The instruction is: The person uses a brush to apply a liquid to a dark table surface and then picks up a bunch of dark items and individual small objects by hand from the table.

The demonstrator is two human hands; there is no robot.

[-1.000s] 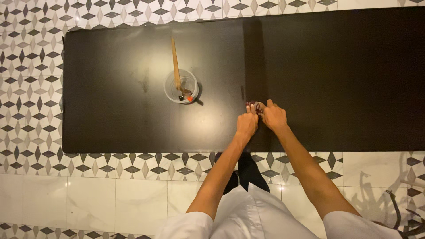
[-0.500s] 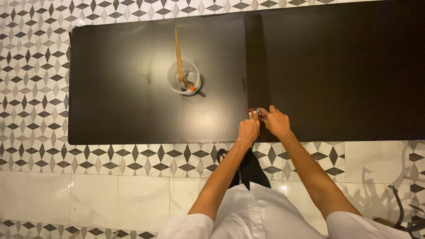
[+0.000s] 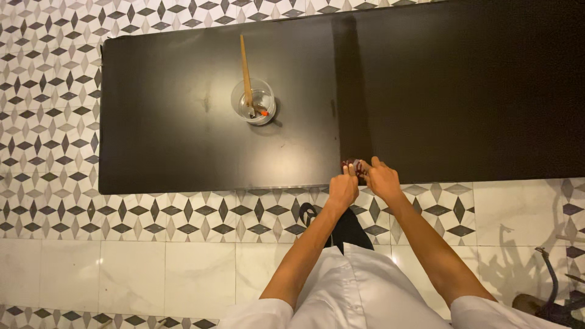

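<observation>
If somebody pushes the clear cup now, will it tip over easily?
Probably yes. The clear cup looks thin and light, and the long wooden stick leans far past its rim, likely raising the weight. On the smooth black table it may first slide.

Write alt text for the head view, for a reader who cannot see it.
Both hands, left hand and right hand, pinch a small dark reddish object at the near edge of a black table. Farther left stands a clear cup holding a wooden stick, above patterned floor tiles.
</observation>
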